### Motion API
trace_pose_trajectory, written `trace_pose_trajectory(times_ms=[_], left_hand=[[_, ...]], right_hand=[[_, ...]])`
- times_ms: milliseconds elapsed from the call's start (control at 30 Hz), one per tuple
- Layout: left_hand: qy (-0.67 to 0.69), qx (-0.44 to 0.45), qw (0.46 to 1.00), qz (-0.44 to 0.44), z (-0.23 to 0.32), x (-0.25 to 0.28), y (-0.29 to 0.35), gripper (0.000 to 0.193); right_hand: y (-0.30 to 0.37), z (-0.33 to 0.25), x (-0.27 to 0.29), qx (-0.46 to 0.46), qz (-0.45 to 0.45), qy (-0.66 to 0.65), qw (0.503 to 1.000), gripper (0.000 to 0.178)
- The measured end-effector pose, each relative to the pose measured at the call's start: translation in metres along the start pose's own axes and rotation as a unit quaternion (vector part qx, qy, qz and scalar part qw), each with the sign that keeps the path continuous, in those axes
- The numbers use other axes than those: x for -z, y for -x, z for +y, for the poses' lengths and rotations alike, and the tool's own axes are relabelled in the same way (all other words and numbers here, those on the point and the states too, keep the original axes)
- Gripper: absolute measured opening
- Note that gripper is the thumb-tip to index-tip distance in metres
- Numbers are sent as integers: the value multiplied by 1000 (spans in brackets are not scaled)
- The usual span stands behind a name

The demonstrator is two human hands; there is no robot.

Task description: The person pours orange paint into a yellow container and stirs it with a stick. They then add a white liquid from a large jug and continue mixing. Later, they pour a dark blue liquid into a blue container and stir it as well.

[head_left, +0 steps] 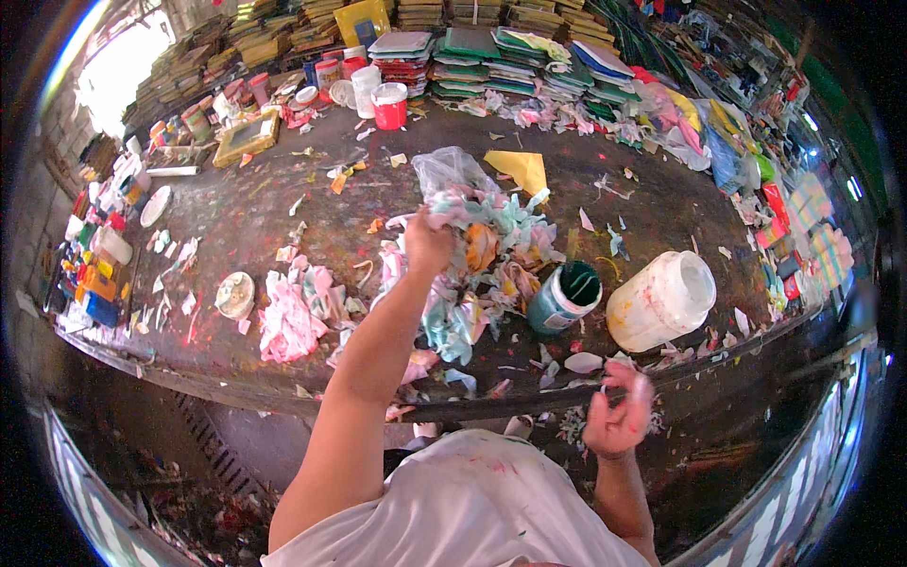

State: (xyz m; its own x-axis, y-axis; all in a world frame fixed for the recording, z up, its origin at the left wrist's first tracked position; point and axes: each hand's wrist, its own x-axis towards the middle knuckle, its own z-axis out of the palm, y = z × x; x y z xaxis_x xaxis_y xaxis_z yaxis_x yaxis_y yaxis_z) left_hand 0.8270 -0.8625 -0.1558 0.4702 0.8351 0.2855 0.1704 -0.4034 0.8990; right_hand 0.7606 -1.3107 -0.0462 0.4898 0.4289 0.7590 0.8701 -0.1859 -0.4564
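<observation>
My left hand [430, 244] reaches over the table into a heap of rags [453, 326] stained pink, mint and orange. Its fingers are closed on the rags at the heap's far left side, partly hidden by the hand itself. Just beyond lies a crumpled clear plastic bag [452, 172]. My right hand [621, 411] is raised by the table's front edge, slightly blurred, its fingers loosely bent and apart with nothing seen in them. Between the heap and a smeared white plastic jar [661, 302], tilted in view, stands an open tub of dark green paint [564, 298].
A yellow sheet [520, 170] lies past the heap. Pink rags [293, 317] and a small round lid [235, 295] are to the left. A red paint bucket [388, 106] stands at the back before stacked frames [468, 57]. Plastic bags and bottles line both sides.
</observation>
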Motion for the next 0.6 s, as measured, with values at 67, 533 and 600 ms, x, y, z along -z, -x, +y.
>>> trace_pose_trajectory(times_ms=[67,533,600], left_hand=[[211,11,977,22,-3,40,-13,31],[483,-29,869,103,9,94,40,32],[429,21,899,83,-13,96,45,38]], right_hand=[[-3,-15,-40,48,-30,-76,996,67],[-118,-6,-395,-410,-126,-777,460,54],[-117,-20,-400,-425,-118,-799,409,56]])
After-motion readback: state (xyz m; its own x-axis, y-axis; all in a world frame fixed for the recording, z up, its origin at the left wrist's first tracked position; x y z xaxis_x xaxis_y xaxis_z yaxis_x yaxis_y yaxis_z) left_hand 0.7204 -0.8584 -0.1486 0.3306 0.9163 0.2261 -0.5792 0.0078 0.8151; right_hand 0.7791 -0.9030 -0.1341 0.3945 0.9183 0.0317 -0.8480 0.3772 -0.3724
